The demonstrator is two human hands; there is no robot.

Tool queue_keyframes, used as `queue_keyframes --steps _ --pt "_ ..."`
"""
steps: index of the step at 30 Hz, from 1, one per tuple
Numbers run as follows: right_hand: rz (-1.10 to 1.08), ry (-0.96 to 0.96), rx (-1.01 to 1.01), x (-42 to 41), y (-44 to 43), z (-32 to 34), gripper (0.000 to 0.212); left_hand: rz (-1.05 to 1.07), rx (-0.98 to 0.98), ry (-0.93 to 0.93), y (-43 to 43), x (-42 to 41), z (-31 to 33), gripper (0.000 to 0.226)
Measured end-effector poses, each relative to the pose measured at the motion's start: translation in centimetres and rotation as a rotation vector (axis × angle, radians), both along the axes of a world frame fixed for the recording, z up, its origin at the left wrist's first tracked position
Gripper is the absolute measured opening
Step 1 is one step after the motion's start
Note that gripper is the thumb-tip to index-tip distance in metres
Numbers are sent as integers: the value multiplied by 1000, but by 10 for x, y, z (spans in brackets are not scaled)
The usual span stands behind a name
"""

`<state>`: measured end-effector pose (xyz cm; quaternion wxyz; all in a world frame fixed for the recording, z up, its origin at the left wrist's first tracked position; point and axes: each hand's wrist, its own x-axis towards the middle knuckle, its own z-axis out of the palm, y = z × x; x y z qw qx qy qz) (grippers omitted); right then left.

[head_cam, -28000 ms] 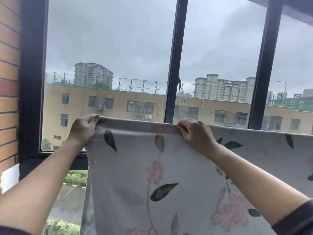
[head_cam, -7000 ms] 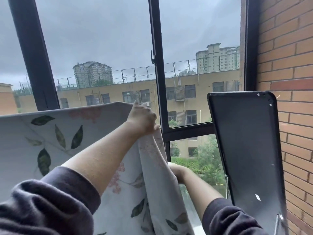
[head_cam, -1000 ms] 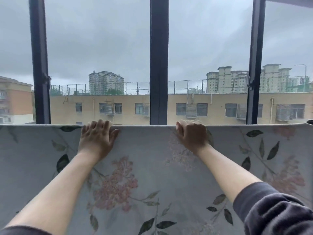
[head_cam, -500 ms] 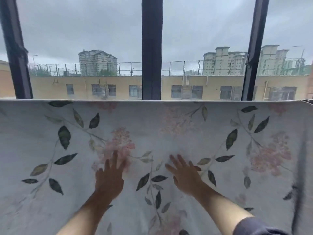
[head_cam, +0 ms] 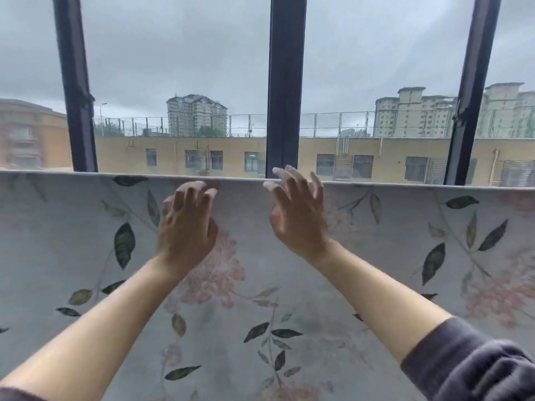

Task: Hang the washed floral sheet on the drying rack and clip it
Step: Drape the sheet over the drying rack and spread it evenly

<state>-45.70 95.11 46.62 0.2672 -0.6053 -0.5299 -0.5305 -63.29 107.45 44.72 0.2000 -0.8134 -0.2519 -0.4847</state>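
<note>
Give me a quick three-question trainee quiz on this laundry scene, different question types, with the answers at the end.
1. True or false: a clip is already fastened on the top edge of the floral sheet.
2. Pick one. The left hand and right hand are: A) each holding a clip; B) open, fingers spread, up near the sheet's top edge; C) bunching the sheet into a ball.
3. Count: how many dark upright window bars show above the sheet?

Key: 1 false, no clip shows; 2 B; 3 three.
</note>
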Motion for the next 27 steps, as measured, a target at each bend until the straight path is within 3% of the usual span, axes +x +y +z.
queue_keyframes --steps 3,5,14,20,27 --pt "-145 171 -124 -7 18 28 31 27 -21 106 5 2 28 60" --pt "-179 163 -152 -4 25 25 33 29 -73 169 14 2 31 57" --pt "-211 47 -30 9 39 12 36 188 -138 -20 89 -67 18 41" --pt "-255 66 -33 -2 46 14 35 291 -241 -30 129 -118 20 57" --pt "-276 168 -120 -78 91 16 43 188 -238 -44 130 -121 16 66"
